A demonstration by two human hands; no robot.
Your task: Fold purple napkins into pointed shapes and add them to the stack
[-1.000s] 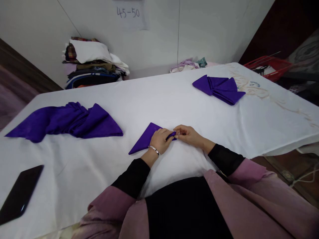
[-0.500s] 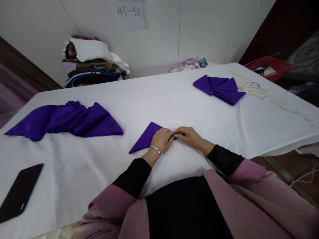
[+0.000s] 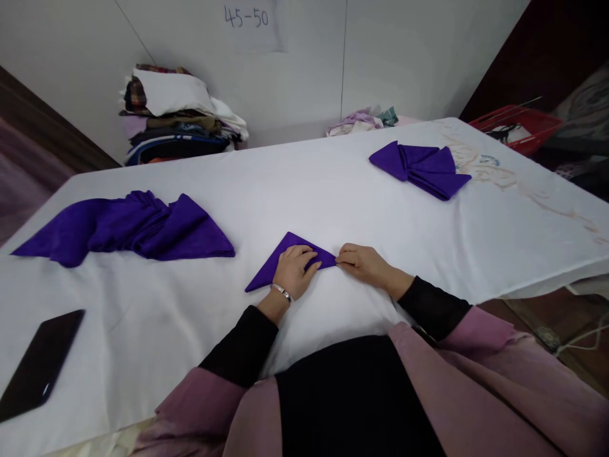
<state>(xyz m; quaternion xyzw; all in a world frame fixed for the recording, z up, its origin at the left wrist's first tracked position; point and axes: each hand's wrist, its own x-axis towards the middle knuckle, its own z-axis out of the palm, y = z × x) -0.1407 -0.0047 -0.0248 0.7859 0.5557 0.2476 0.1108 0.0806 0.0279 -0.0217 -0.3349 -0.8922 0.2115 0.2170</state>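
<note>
A purple cloth, folded into a low triangle, lies on the white tablecloth in front of me. My left hand, with a silver bracelet at the wrist, rests on top of it, fingers apart and slightly bent. At the triangle's right tip my right hand pinches the corner between thumb and fingers. The left hand covers part of the cloth's middle.
A loosely gathered purple cloth lies to the left, and a pleated purple bundle at the far right. A black phone sits near the left front. Behind are stacked clothes and a red basket.
My left hand has slid left and flattened on the cloth, away from my right hand. The right tip now lies stretched out, still pinched by my right hand.
</note>
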